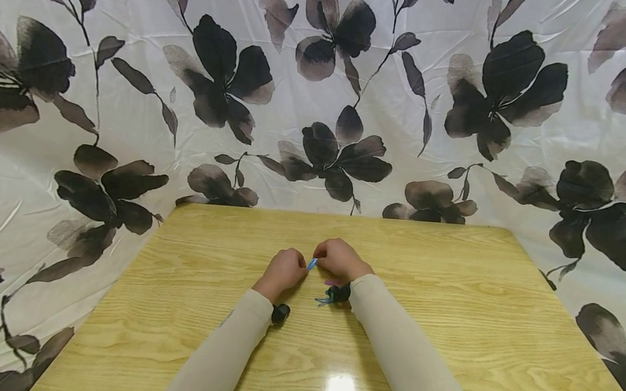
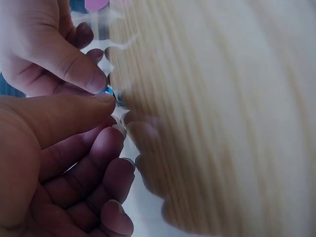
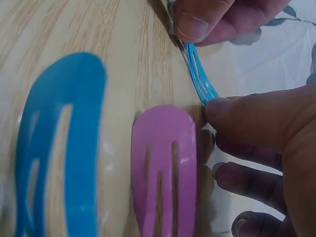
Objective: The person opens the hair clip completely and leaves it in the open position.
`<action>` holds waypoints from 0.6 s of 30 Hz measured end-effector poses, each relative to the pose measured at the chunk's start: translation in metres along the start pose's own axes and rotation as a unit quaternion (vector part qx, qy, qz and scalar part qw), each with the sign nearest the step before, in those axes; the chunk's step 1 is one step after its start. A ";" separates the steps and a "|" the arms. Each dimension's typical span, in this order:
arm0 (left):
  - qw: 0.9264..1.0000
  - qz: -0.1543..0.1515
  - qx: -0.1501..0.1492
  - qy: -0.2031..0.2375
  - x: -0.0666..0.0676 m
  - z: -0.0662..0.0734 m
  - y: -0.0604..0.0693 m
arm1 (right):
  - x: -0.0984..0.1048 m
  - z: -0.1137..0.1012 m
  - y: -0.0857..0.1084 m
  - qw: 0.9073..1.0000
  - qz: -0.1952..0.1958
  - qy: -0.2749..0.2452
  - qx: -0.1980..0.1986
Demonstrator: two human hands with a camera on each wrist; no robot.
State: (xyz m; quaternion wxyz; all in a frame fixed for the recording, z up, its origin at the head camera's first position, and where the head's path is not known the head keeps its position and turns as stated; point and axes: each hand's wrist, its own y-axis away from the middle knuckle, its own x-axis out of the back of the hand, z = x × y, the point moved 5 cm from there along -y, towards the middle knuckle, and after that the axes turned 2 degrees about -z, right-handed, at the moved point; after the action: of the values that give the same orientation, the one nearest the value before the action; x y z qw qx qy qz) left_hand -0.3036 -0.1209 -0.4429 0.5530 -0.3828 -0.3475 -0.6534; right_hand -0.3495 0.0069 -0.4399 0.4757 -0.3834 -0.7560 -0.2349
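A small blue snap hair clip is stretched between the hands above the table. My left hand pinches one end between thumb and finger. The other end is pinched by my right hand; in the right wrist view the slotted clip looks slightly bent. Fingertips hide most of it in the left wrist view, leaving a bit of blue. Close by the right wrist, a pink snap hair clip and a second blue snap hair clip lie on the table, side by side.
Light wood-grain table spreads under both forearms. Behind it and along the sides hangs a white cloth with dark flowers. A black wrist camera sits on the left wrist, another on the right.
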 end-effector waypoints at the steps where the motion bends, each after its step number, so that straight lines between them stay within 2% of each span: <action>1: 1.000 0.002 0.000 0.000 0.000 0.000 0.000 | 0.000 0.000 0.000 1.000 0.002 -0.001 0.000; 7: 1.000 0.008 0.000 0.008 0.000 -0.001 -0.002 | 0.001 0.005 0.001 1.000 0.011 -0.015 0.000; 18: 0.999 0.005 0.005 0.031 -0.004 -0.006 -0.003 | -0.003 0.009 0.006 0.999 -0.006 -0.037 -0.009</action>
State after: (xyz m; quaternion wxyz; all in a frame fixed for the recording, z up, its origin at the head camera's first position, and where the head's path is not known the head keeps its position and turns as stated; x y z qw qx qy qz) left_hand -0.3068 -0.1241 -0.4491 0.5688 -0.3612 -0.3315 -0.6604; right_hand -0.3488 0.0155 -0.4467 0.4426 -0.3912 -0.7733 -0.2302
